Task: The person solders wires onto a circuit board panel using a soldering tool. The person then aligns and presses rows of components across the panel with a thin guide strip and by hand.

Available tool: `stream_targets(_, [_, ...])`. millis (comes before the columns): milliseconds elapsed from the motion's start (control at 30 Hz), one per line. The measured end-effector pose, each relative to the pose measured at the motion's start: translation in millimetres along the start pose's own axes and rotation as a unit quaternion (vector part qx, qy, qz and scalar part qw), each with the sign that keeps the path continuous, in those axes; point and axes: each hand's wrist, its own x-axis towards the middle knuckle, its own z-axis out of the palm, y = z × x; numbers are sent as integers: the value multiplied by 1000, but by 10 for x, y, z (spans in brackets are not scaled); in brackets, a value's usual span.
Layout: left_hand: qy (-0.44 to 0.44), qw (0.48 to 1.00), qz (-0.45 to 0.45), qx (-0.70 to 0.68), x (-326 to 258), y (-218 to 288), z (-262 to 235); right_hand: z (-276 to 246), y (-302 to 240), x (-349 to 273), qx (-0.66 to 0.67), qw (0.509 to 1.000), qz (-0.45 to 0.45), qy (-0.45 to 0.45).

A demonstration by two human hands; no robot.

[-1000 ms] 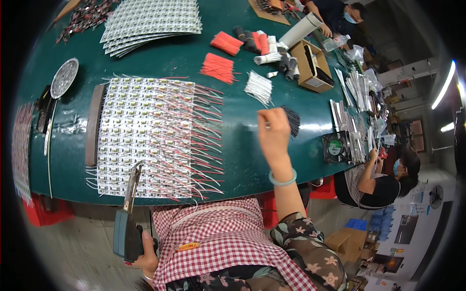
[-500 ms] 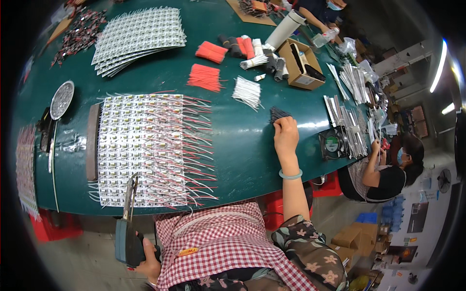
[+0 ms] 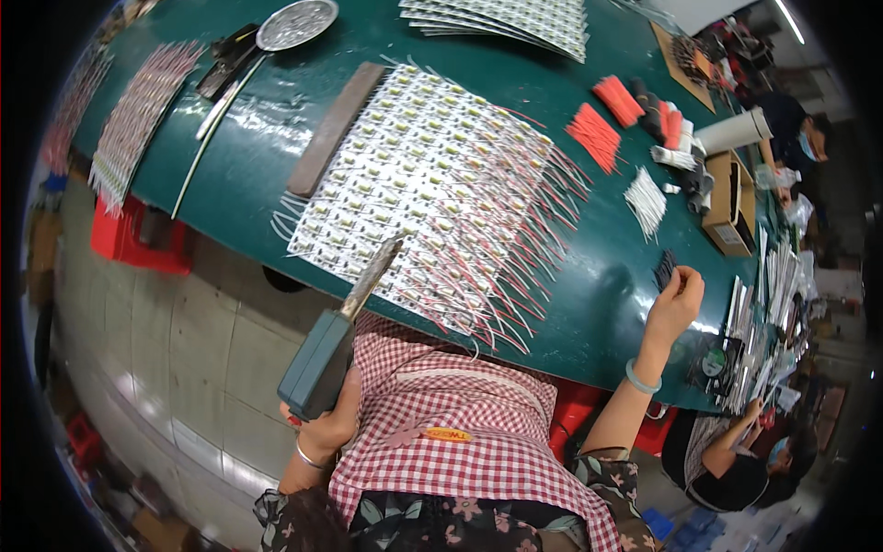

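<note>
My left hand (image 3: 336,419) is wrapped round the grip of a dark green soldering gun (image 3: 317,363). Its long metal tip reaches over the near part of a white sheet of small circuit boards (image 3: 377,175). Red and white wires (image 3: 524,248) fan out from the sheet's right side, and a grey-brown bar (image 3: 336,129) lies along its left edge. Further right, my right hand (image 3: 679,299) is closed, thumb and fingers pinched at the near end of a small bundle of dark wires (image 3: 664,265) on the table. Whether a wire is between the fingertips is too small to tell.
Red wire bundles (image 3: 595,138) and white wires (image 3: 646,202) lie behind my right hand. A cardboard box (image 3: 729,216) and a fan (image 3: 713,361) stand right. Stacked boards (image 3: 515,23), a round metal dish (image 3: 296,25) and a wired board (image 3: 147,115) sit further off. Two people work nearby.
The view has turned, so the table appears rotated and shifted right. The gun's tip stays over about the same part of the sheet; my right hand stays at the dark wires.
</note>
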Motion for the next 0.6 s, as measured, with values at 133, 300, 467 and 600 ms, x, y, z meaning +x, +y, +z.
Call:
stream_targets(133, [21,993,-88,-73,2,111,-8,-143,-1229,-34,211,974,-48,-67])
stream_targets(300, [48,962,-204,-173,-1,204,-74,-58,-2319,-505,432,861,-175,-204])
stream_targets(467, [25,980,-151,-125,-36,216,-147,150,-2531,-847,412,857,-200,-237])
stream_targets(600, [1,994,-108,-12,-127,69,-181,195,-2543,-961,391,862,-223,-234])
